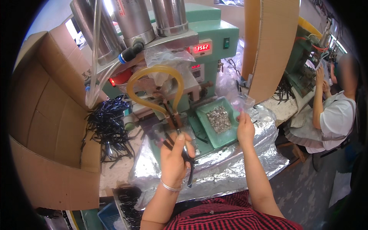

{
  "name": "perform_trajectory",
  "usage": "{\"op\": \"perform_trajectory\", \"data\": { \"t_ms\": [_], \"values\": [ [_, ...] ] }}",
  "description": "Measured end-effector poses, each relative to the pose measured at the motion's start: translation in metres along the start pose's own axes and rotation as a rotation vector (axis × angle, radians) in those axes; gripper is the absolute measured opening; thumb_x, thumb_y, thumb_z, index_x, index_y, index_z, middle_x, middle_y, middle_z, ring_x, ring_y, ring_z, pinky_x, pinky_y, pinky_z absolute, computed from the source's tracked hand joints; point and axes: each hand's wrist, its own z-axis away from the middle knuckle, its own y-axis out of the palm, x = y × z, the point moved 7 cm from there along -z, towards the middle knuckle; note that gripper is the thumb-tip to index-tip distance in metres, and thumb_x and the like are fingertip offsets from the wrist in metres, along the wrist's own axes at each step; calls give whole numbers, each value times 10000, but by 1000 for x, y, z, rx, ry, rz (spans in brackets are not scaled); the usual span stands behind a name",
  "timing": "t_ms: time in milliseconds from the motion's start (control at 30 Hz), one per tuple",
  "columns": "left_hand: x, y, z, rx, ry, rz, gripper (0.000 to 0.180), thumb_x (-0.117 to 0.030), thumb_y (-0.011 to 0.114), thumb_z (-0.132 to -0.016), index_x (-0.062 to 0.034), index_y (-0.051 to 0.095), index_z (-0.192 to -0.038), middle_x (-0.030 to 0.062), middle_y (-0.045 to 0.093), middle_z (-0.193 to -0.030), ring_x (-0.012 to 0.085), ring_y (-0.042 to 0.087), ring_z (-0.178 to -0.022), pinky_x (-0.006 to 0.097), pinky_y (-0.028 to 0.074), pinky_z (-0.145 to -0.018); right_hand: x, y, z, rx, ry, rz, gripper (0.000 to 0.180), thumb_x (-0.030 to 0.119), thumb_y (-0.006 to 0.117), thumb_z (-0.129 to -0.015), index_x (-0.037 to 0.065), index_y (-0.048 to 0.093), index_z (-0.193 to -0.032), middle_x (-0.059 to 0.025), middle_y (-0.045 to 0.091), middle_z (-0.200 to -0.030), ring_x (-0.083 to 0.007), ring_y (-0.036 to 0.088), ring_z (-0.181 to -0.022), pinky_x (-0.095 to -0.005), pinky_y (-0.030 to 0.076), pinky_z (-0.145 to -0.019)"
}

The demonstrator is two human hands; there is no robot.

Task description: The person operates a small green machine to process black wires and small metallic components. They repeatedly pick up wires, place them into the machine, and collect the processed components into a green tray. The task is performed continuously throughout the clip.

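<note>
My left hand [175,155] is closed around several thin black strips [190,177] that look like eyeglass temples. It is in front of the machine's working head, below a looped yellow tube [155,69]. My right hand [245,128] is by the right rim of a green tray [216,142] that holds small shiny metal pieces [219,119]. Its thumb and fingertips are pressed together, and what they pinch, if anything, is too small to make out. On the left lies a heap of similar black strips [109,124].
A green press machine [212,28] with metal cylinders [132,19] and a red display stands ahead. An open cardboard box [57,115] is at left, a cardboard panel [272,50] at right. Silver foil [214,174] covers the bench front. Another person [335,119] works at far right.
</note>
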Motion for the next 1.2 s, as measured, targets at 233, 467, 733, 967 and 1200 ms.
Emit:
{"op": "perform_trajectory", "data": {
  "t_ms": [233, 467, 733, 967, 1200],
  "values": [
    [0, 1, 0, 32, 1, 28, 221, -216, 470, -976, -21, 535, -894, 46, 527, -565, 72, 388, -394, 185, 279, -359, -3, -1, -1, -17, -32, 13, 408, 376, 366, -979, 58, 621, -1004, -118, 683, -899, -319, 642, -843, -395, 474, -756],
    [-1, 1, 1, 19, -9, 21, 208, -203, 480, -970, -33, 541, -865, 30, 515, -554, 61, 384, -404, 177, 265, -356, -3, -1, 0, -49, -51, -10, 395, 356, 376, -976, 51, 626, -952, -133, 677, -876, -334, 636, -826, -402, 470, -744],
    [-3, 1, 1, 14, -23, -3, 196, -195, 487, -963, -35, 541, -864, 27, 514, -547, 62, 392, -410, 181, 264, -360, -1, -2, 0, -32, -33, -5, 395, 359, 376, -978, 51, 622, -1000, -127, 677, -890, -321, 639, -835, -392, 472, -753],
    [-1, 0, 0, 17, -27, 6, 196, -200, 490, -962, -36, 543, -869, 22, 514, -548, 62, 404, -424, 182, 265, -364, -3, -1, -1, -34, -33, -37, 427, 366, 361, -990, 22, 614, -972, -151, 666, -877, -315, 628, -833, -382, 462, -764],
    [-3, 1, 1, 16, -29, -10, 199, -210, 493, -961, -43, 548, -870, 17, 516, -551, 58, 396, -419, 182, 259, -363, -4, -2, -1, -16, -14, -2, 373, 330, 386, -961, 47, 620, -1030, -122, 683, -926, -314, 641, -871, -391, 468, -782]
  ]
}}
